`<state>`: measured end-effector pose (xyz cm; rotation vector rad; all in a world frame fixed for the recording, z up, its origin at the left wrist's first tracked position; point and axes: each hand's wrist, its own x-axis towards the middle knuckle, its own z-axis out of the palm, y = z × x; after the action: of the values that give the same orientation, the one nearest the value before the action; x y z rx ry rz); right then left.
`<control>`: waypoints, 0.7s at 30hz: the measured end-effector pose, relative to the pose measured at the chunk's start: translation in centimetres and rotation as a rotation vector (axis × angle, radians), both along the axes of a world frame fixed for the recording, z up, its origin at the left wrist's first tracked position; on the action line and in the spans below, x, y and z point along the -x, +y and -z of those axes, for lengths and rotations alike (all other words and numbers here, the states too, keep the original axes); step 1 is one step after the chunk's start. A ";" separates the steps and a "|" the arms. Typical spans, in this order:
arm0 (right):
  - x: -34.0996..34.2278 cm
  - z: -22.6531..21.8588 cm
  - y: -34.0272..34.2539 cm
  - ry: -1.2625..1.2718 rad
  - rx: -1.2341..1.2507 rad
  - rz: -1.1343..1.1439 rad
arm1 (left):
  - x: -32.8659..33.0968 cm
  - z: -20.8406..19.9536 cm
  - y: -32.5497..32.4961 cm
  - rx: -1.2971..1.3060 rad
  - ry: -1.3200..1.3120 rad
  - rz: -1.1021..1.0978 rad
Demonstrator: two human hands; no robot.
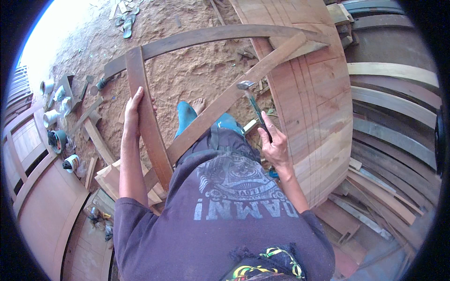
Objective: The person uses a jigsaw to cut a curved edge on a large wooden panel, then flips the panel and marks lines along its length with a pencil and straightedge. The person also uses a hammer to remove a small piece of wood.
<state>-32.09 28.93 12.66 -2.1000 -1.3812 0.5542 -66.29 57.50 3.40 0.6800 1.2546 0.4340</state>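
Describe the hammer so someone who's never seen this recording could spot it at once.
Find the wide wooden panel right of centre, then the right hand near its left edge. That hand grips the hammer, whose shiny metal head stands out from the brown wooden frame beside it.

Dirt ground [183, 16], sandals [127, 31], wood scraps [114, 11]

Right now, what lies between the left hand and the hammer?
In the head view, from left hand to hammer: gripped wooden bar, brown ground, blue-clad leg, bare foot, then slanted wooden bar.
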 end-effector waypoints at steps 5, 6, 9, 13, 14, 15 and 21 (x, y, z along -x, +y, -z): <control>0.4 -0.5 0.0 0.013 0.154 0.019 | -0.2 -0.1 0.2 0.020 0.025 -0.055; 0.6 -0.3 0.0 0.036 0.154 0.020 | -0.2 -0.4 0.2 0.030 0.033 -0.065; -0.4 0.7 -0.1 0.039 0.068 0.046 | -0.4 0.5 -0.2 -0.018 0.007 -0.122; -2.8 1.5 1.7 0.122 -0.042 0.230 | 0.1 0.5 -0.3 -0.003 0.015 -0.029; -3.5 1.4 2.7 0.156 -0.021 0.287 | 0.1 0.0 -0.3 -0.025 0.026 -0.052; -4.3 1.4 3.6 0.190 -0.004 0.345 | -0.2 -0.5 -0.4 -0.045 0.037 -0.076; -12.0 6.7 8.5 -0.061 -0.199 0.371 | -0.7 -1.2 -0.4 -0.099 0.022 -0.103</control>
<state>-20.09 37.39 5.98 -2.1488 -0.9948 0.1947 -65.56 57.14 4.62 0.7074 1.2993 0.5783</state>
